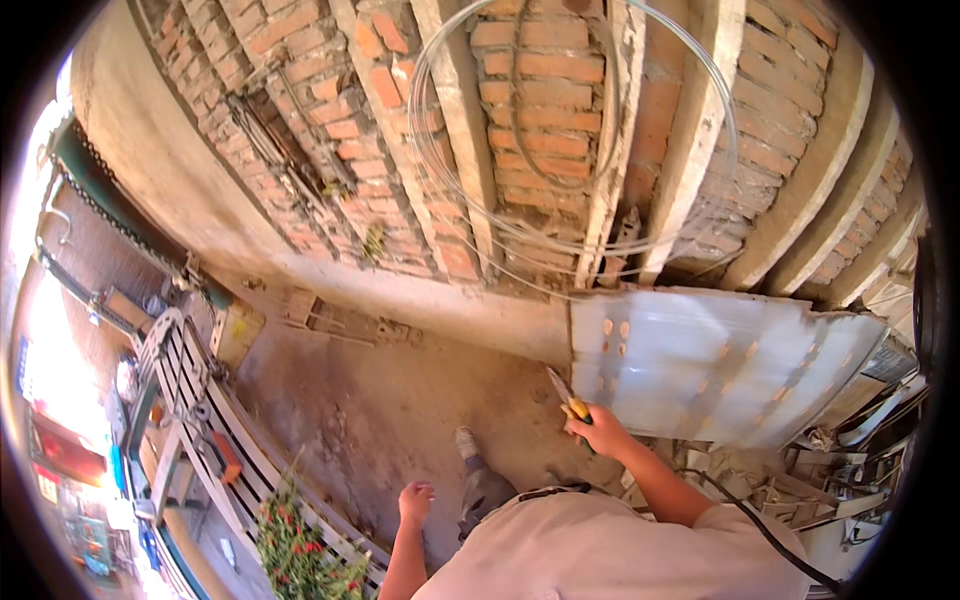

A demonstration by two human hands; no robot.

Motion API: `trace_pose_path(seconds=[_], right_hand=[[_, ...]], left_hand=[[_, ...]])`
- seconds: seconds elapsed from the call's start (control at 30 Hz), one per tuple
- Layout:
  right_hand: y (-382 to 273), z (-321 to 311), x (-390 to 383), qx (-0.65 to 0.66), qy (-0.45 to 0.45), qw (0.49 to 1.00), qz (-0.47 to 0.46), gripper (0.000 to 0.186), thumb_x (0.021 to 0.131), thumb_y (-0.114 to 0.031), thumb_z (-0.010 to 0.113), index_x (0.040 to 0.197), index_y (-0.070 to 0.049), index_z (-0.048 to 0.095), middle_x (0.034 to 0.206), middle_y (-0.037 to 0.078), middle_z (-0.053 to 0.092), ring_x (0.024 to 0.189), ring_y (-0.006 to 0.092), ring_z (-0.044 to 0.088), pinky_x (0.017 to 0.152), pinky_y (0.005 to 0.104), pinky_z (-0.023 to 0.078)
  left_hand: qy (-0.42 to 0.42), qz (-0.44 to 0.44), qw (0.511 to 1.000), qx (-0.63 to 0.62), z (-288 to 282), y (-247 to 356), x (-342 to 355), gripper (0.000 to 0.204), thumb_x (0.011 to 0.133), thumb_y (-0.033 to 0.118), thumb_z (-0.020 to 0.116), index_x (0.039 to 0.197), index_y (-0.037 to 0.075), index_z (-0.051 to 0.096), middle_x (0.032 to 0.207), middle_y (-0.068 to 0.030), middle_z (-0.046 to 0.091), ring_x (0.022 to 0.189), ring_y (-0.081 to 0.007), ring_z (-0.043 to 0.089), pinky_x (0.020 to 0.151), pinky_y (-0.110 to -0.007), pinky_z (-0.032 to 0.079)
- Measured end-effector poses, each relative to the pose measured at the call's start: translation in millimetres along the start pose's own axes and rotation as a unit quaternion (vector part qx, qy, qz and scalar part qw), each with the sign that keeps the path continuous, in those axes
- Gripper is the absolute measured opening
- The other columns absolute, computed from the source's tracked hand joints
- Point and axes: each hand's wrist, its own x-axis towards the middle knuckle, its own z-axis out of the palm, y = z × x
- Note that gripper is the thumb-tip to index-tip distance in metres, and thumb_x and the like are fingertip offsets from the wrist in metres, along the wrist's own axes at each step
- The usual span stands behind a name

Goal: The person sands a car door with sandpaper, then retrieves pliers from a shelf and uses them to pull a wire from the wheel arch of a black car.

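My right hand [598, 428] is closed on a pair of snips [571, 403] with yellow and dark handles, their metal jaws pointing up and away from me. Just beyond them a pale metal sheet [660, 350] with rusty spots leans against the wall. Low in the middle, my left hand [417, 500] hangs with fingers loosely curled and apart, holding nothing that I can see. A large coil of thin wire [720, 85] loops across the brick wall above the sheet.
A slatted metal bench [205, 380] runs along my left, with an orange object [225, 455] and a leafy plant with red specks [300, 540]. Piled scrap [800, 480] lies at the right. My foot [466, 440] stands on dusty concrete. A dark cable [760, 530] crosses beside my right arm.
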Motion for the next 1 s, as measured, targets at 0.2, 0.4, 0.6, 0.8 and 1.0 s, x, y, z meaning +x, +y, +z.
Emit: trace_pose_path(seconds=[0.2, 0.4, 0.6, 0.8, 1.0], right_hand=[[-30.1, 9.4, 19.2, 0.078, 0.16, 0.983, 0.045, 0.018, 0.096, -0.016, 0.061, 0.101, 0.001, 0.058, 0.083, 0.006, 0.066, 0.068, 0.0153, 0.065, 0.063, 0.0319, 0.052], [-73.9, 34.3, 33.5, 0.032, 0.277, 0.959, 0.047, 0.021, 0.094, -0.022, 0.064, 0.101, -0.002, 0.06, 0.079, 0.007, 0.067, 0.069, 0.0164, 0.065, 0.065, 0.0336, 0.05], [-41.9, 53.4, 24.7, 0.036, 0.396, 0.914, 0.081, 0.019, 0.094, -0.019, 0.065, 0.102, -0.001, 0.062, 0.078, 0.006, 0.067, 0.068, 0.0168, 0.064, 0.065, 0.0351, 0.05], [-42.8, 33.8, 12.2, 0.013, 0.42, 0.904, 0.071, 0.021, 0.093, -0.023, 0.066, 0.095, -0.003, 0.062, 0.072, 0.007, 0.065, 0.065, 0.0187, 0.063, 0.063, 0.0367, 0.05], [-55.6, -11.6, -5.2, 0.17, 0.462, 0.87, 0.034, 0.015, 0.097, -0.015, 0.062, 0.099, 0.0, 0.06, 0.077, 0.004, 0.063, 0.064, 0.0127, 0.06, 0.061, 0.0307, 0.05]], left_hand=[[-0.104, 0.095, 0.989, 0.042, 9.1, 126.2, 174.3, 0.022, 0.09, 0.016, 0.061, 0.101, 0.001, 0.073, 0.085, -0.0107, 0.074, 0.074, -0.0176, 0.072, 0.071, -0.032, 0.058], [-0.137, 0.256, 0.957, 0.021, 13.9, 317.3, 301.3, 0.023, 0.094, 0.017, 0.061, 0.107, 0.001, 0.071, 0.089, -0.0119, 0.074, 0.077, -0.0196, 0.071, 0.071, -0.033, 0.056], [-0.091, 0.476, 0.874, 0.017, 51.5, 524.5, 282.4, 0.025, 0.099, 0.02, 0.062, 0.115, 0.001, 0.067, 0.095, -0.0104, 0.071, 0.083, -0.0182, 0.065, 0.075, -0.032, 0.052], [-0.048, 0.569, 0.82, -0.03, 56.3, 635.6, 200.9, 0.027, 0.102, 0.021, 0.059, 0.119, 0.001, 0.064, 0.107, -0.0091, 0.07, 0.089, -0.0161, 0.062, 0.079, -0.031, 0.05], [-0.165, 0.517, 0.833, 0.108, 125.2, 604.4, 151.6, 0.026, 0.098, 0.015, 0.062, 0.122, 0.005, 0.064, 0.112, -0.009, 0.071, 0.101, -0.0178, 0.066, 0.086, -0.033, 0.053]])
